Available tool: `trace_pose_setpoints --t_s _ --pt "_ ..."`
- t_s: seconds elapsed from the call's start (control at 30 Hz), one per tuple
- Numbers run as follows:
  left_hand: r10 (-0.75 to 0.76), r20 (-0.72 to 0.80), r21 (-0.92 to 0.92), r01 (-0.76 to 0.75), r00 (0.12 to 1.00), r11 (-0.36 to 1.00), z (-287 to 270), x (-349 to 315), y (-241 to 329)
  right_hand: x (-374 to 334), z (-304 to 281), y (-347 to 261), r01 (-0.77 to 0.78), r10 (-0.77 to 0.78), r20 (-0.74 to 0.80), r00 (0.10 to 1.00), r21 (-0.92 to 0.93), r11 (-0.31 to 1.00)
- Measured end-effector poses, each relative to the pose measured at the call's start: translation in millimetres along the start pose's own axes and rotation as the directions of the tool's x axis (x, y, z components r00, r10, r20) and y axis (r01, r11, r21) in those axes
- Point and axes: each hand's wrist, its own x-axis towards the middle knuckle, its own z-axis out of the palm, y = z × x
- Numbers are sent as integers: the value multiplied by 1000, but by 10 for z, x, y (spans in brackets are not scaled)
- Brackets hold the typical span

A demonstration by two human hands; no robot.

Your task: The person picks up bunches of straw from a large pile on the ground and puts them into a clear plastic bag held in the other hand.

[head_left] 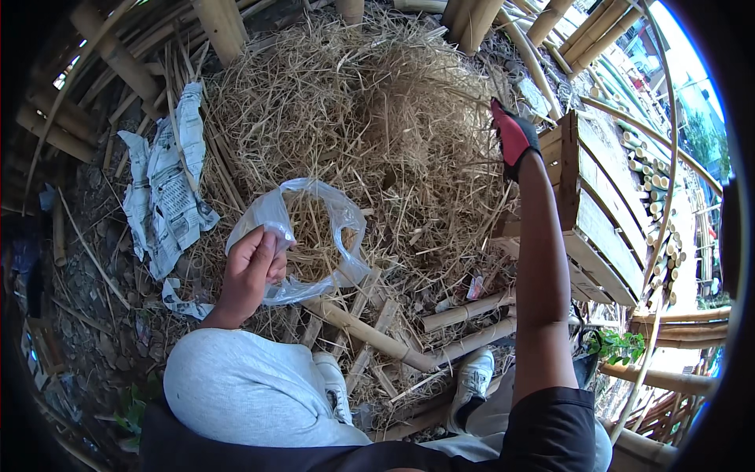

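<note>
My bare left hand (255, 263) is closed on the gathered edge of a clear plastic bag (350, 208). The bag's mouth gapes wide, and straw shows inside the ring of its rim. Beyond and to the right lies a large heap of dry straw (314, 118). My right hand (515, 140), in a red and black glove, is stretched out to the heap's right side, beside a wooden slatted crate (602, 208). Its fingers are mostly hidden behind the glove's back, so whether they grip any straw does not show.
Crumpled newspaper (169, 177) lies left of the heap. Bamboo poles (370, 334) and short slats cross the ground before my shoes (473, 381). Bamboo posts (220, 31) stand along the far side. Cut bamboo lengths (661, 236) are stacked beyond the crate.
</note>
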Motion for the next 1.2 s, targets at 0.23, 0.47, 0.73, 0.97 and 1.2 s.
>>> trace_pose_setpoints --t_s 0.23,0.47,0.73,0.97,1.2 --pt "-13 6 7 13 1000 1000 -18 12 -31 -277 -298 -793 323 -229 -362 904 224 920" --pt "-36 1 7 36 999 999 9 65 -24 -466 -761 -1639 600 -383 -508 771 379 705" --pt "-63 14 -3 63 998 998 43 80 -42 -642 -1188 -2176 606 -406 -507 761 328 725" --pt "-16 11 -37 17 1000 999 77 72 -43 -591 -597 -1826 671 -560 -417 716 191 716" --pt "-43 -9 -14 43 999 999 79 33 -30 -625 -141 -1437 152 -468 -359 807 -639 754"
